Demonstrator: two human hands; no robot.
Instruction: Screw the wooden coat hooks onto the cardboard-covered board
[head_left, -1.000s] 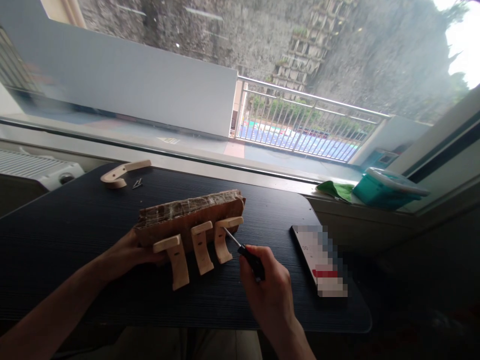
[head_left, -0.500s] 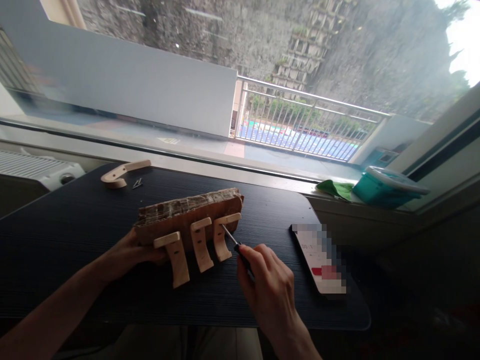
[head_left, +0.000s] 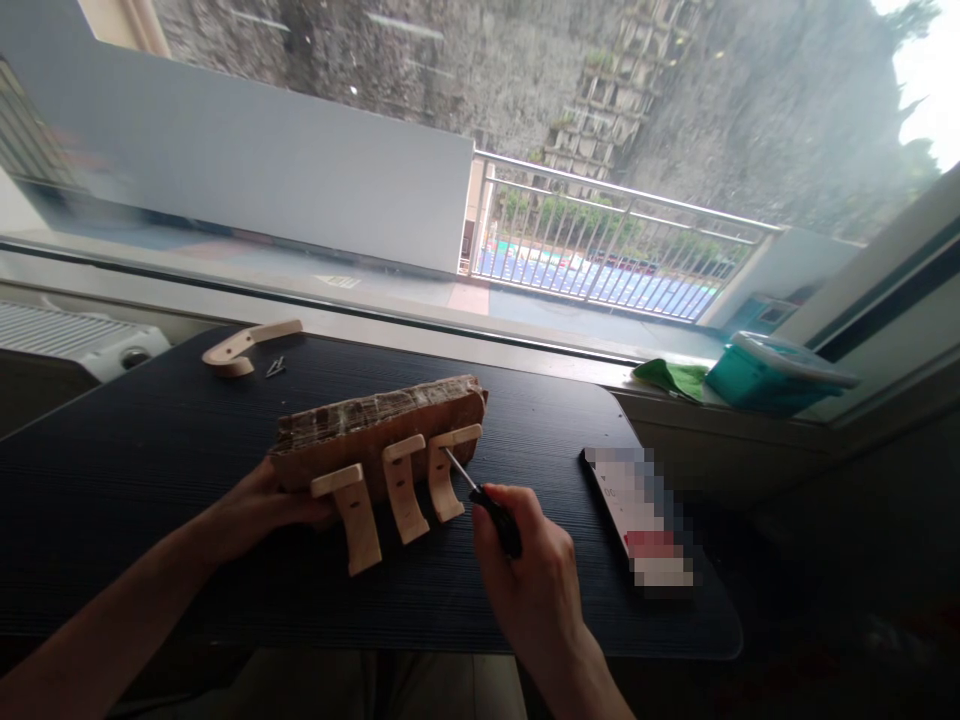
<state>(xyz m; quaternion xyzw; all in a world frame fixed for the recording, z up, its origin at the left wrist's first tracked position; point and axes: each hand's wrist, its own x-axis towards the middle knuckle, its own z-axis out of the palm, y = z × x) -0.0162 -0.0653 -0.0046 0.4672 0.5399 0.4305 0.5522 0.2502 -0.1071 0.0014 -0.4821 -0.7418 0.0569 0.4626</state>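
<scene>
My left hand (head_left: pixel 289 497) grips the left end of a brown, rough-edged wooden block (head_left: pixel 382 412), its fingers partly hidden beneath. Along the block's near face sit three pale wooden hooks: a left hook (head_left: pixel 360 525), a middle hook (head_left: pixel 406 500) and a right hook (head_left: pixel 444 488). A black-handled screwdriver (head_left: pixel 500 522) is closed in my right hand (head_left: pixel 536 560). Its metal shaft slants up to the left, and the tip meets the upper part of the right hook. Whether a screw is under the tip is too small to tell.
Another wooden hook (head_left: pixel 244 345) and several screws (head_left: pixel 276 367) lie at the back left of the dark table (head_left: pixel 187 450). A phone (head_left: pixel 622 520) rests at the right. On the window ledge are a green cloth (head_left: pixel 671 379) and a teal container (head_left: pixel 772 375).
My right hand has turned about the screwdriver handle and back, with the tip staying at the right hook. The block with its hooks has shifted very slightly.
</scene>
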